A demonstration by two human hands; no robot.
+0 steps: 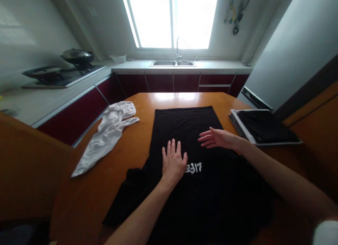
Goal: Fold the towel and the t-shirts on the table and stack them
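Observation:
A black T-shirt (185, 125) lies spread on the wooden table, its hem toward the window and its white lettering upside down to me. Flat on the shirt's middle rests my left hand (173, 162), fingers spread, covering part of the lettering. My right hand (215, 137) is over the shirt's right side, turned sideways with its fingers stretched out and nothing held. Whether it touches the cloth I cannot tell. One sleeve of the shirt sticks out at the lower left.
A crumpled white satin garment (108, 129) lies on the table's left. Folded clothes (266, 127), black on white and grey, are stacked at the right. Beyond the wooden table (142, 100) are a counter with a sink (173, 63) and a stove (68, 76) with pans.

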